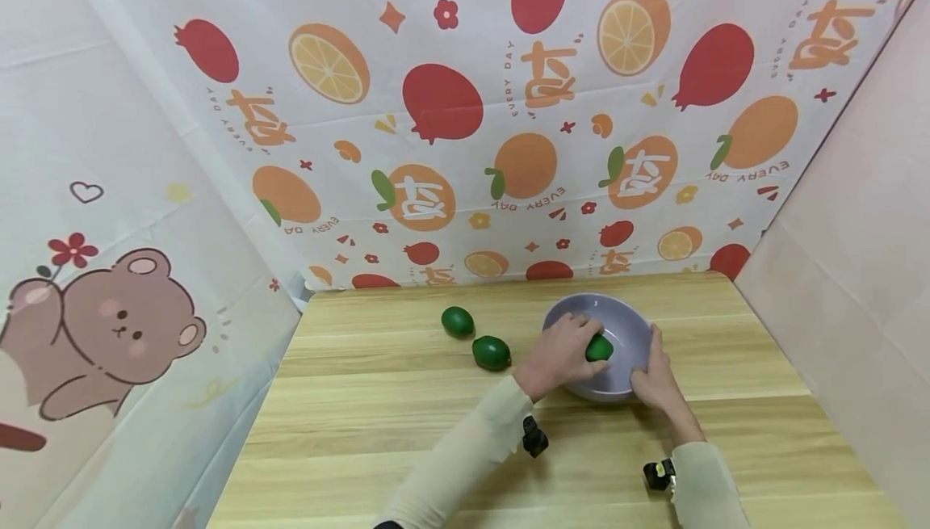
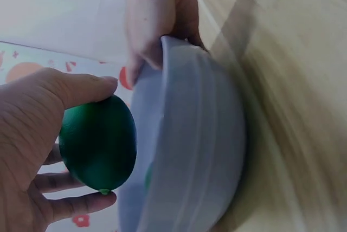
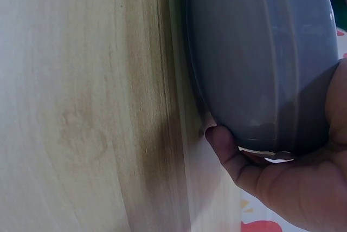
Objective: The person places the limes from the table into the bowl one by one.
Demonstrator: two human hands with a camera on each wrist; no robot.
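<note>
Left hand [image 1: 563, 350]: fingers bent partway, spread to the width of one green fruit, the held lime [image 2: 97, 142]. Thumb [image 2: 87, 87] lies on one end, a fingertip [image 2: 100, 203] on the other, by the small nub. Long axis thus runs from thumb to fingertip; nub end faces away from the right hand. Its lie against the table edges cannot be told from the head view, fingers cover too much.

Place: held lime is over the mouth of the grey-violet bowl [image 1: 630, 327], toward its left side, apart from the bowl's wall in the left wrist view. A green sliver [image 2: 148, 178] shows behind the rim in that view; cannot tell its full shape.

Right hand [image 1: 656, 377]: grips the bowl at its right front, fingers over the rim, one digit low on the outer wall near the base.

Bowl is upright on the wooden table [image 1: 349, 432], right of middle, nearer the back edge than the front.

Left of the bowl, two loose limes, close together. Far lime [image 1: 458, 321]: nearest the back edge, long axis slanting from back left to front right. Near lime [image 1: 492, 353]: lying more nearly along the back edge, nub toward the right front.

Behind the back edge, a fruit-print sheet [image 1: 443, 101].
</note>
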